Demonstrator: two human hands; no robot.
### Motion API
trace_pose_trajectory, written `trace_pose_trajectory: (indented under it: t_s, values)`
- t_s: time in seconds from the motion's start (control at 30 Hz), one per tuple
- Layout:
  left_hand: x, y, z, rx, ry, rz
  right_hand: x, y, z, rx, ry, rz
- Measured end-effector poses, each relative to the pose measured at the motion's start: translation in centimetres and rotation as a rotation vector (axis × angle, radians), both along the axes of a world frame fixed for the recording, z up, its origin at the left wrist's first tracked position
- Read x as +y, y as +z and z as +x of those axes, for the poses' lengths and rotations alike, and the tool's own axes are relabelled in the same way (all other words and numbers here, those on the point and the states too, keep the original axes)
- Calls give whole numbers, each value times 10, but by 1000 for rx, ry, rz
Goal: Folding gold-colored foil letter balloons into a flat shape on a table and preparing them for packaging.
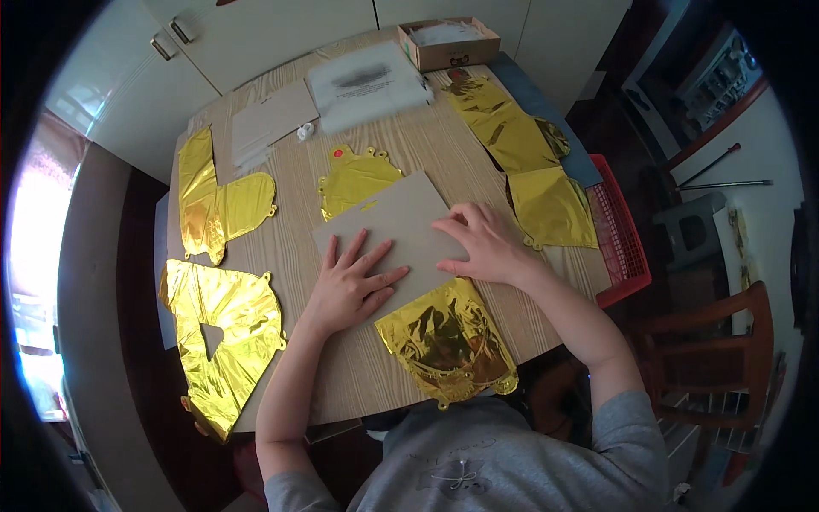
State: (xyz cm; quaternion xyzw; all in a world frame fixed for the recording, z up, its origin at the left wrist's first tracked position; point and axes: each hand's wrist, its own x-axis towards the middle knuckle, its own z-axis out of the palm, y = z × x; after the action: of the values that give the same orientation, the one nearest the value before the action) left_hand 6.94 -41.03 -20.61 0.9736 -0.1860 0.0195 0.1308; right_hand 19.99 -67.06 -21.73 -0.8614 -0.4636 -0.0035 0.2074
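Observation:
A grey cardboard sheet (pixel 405 218) with a small slot lies at an angle in the middle of the table. My left hand (pixel 354 286) rests on it, fingers spread. At its right edge is my right hand (pixel 482 243), bent, with thumb and forefinger apart on the sheet. Beyond the sheet a flat gold foil balloon (pixel 358 175) with a red dot shows, partly covered by it. Nearest my body, another uninflated gold foil balloon (pixel 448 337) meets the sheet's near edge and reaches the table edge.
More flat gold foil balloons lie at the left (pixel 243 303), far left (pixel 243 205) and right (pixel 529 145). At the back are cardboard sheets (pixel 273 115), a clear plastic bag (pixel 367 85) and a cardboard box (pixel 452 55). A red basket (pixel 618 226) stands beside the table's right edge.

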Motion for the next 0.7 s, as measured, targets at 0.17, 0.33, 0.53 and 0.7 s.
trace_pose_trajectory:
  t_s: [0.17, 0.33, 0.53, 0.7]
  values:
    - [-1, 0, 0, 4, 7, -7, 2, -4, -2, -74, 38, -17]
    - [1, -3, 1, -49, 1, 3, 4, -6, -2, -69, 55, -13]
    - [1, -5, 2, -51, -5, -1, 4, -6, -2, -67, 59, -14]
    - [0, -4, 0, -57, -1, 16, 6, -5, -2, -77, 65, -28]
